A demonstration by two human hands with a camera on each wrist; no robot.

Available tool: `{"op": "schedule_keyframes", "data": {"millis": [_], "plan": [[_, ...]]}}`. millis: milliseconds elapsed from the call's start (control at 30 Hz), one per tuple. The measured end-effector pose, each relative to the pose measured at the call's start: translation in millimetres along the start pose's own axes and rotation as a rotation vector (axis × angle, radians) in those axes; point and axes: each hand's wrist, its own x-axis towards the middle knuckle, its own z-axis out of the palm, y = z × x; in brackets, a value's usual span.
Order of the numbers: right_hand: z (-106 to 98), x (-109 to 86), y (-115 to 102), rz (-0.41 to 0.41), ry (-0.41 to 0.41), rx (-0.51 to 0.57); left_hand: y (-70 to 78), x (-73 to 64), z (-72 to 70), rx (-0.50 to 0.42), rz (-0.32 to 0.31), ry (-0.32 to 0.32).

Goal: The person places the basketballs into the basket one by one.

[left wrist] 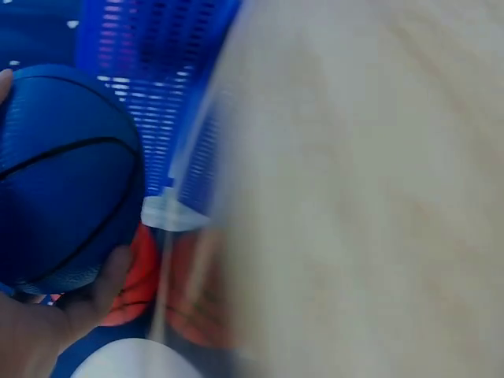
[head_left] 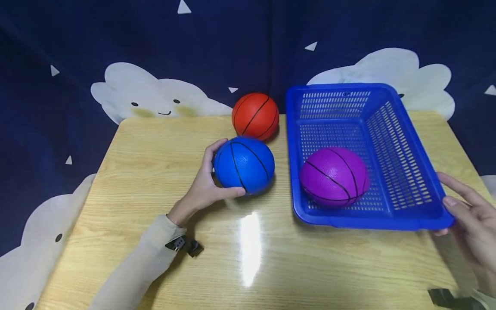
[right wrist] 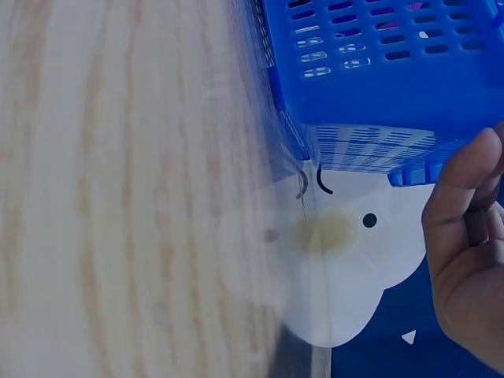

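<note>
A blue toy basketball (head_left: 248,165) with black lines is held in my left hand (head_left: 203,185), its thumb along the near side and its fingers round the left and far side. Just behind it, a red-orange basketball (head_left: 256,114) rests on the table. To the right is a blue perforated plastic basket (head_left: 372,222) with a purple basketball (head_left: 335,176) inside. My right hand (head_left: 474,219) grips the basket's near right corner, thumb on the rim and fingers beneath. In the right wrist view that hand (right wrist: 472,260) is beside the basket wall (right wrist: 378,94).
Both hands work over a light wooden table (head_left: 162,150) with a bright glare patch near its middle. Behind it hangs a dark blue curtain (head_left: 248,43) printed with white clouds and small triangles. Black straps with small devices (head_left: 184,244) sit at the wrists.
</note>
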Motion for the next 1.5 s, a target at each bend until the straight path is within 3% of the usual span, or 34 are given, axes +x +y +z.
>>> {"op": "schedule_keyframes", "data": {"millis": [200,300,433,533,667,867,1133,1500], "plan": [[0,4.3,-2,0.000,0.003,0.002,29.1,23.2,5.0,-0.098,0.173,0.091],[0,5.6,-2,0.003,-0.008,0.012,44.8,38.6,12.3,-0.128,0.237,0.085],[3,5.2,-3,0.034,0.039,-0.038,59.6,58.9,25.0,-0.152,0.277,0.051],[5,4.4,-3,0.055,0.092,-0.092,67.0,75.0,35.2,-0.158,0.280,0.026],[5,3.0,-3,0.056,0.101,-0.111,75.9,98.8,47.8,-0.158,0.291,-0.016],[2,2.5,-2,0.037,0.047,-0.057,94.1,132.9,63.1,-0.147,0.274,-0.089],[-1,-2.1,-3,0.074,0.066,-0.178,109.5,164.2,84.5,0.004,0.176,-0.155],[0,-5.3,-3,0.070,0.069,-0.155,115.5,192.7,104.6,0.218,0.140,-0.246]]}}
